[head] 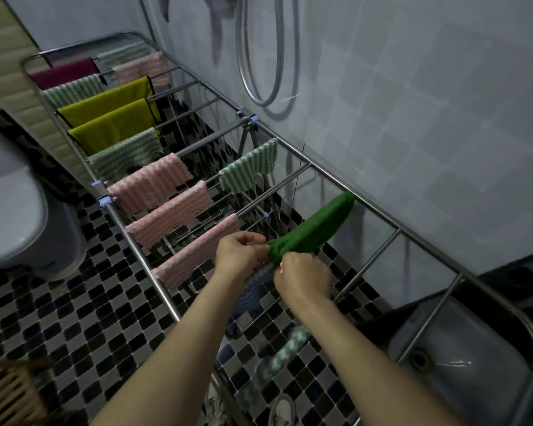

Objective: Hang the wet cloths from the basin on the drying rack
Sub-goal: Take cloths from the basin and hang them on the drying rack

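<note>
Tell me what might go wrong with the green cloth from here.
1. The dark green cloth is bunched into a roll and held only at its near end by the left hand and right hand. If the grip slips, it may drop between the rods onto the tiled floor.
2. Left bunched, it would likely dry poorly.
3. Spread here, it may overlap the blue striped cloth under the hands.
</note>
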Action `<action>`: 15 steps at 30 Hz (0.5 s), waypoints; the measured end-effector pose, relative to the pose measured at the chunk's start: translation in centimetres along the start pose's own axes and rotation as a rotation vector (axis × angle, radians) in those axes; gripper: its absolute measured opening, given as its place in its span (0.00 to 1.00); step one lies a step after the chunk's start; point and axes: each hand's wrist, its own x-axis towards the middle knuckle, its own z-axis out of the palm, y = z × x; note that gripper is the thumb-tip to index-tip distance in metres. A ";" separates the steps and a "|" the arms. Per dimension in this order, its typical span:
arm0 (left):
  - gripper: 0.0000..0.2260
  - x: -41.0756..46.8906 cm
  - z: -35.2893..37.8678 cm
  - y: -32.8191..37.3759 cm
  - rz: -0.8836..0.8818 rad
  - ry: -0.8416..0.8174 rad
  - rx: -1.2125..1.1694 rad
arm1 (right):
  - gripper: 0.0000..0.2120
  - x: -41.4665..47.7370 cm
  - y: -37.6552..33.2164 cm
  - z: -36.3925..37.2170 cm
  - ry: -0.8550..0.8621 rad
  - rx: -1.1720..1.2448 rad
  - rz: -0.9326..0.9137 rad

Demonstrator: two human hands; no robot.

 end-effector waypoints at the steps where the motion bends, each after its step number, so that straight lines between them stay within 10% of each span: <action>1: 0.06 -0.1 0.0 0.1 0.004 -0.006 -0.038 | 0.10 -0.1 0.1 -0.3 0.024 -0.004 0.006; 7: 0.06 -0.9 0.2 1.3 0.120 0.033 -0.023 | 0.08 -1.0 0.1 -2.1 0.200 -0.029 -0.055; 15: 0.05 -1.4 -1.0 -2.4 0.221 0.083 0.514 | 0.05 -1.4 0.7 0.6 -0.081 0.083 -0.062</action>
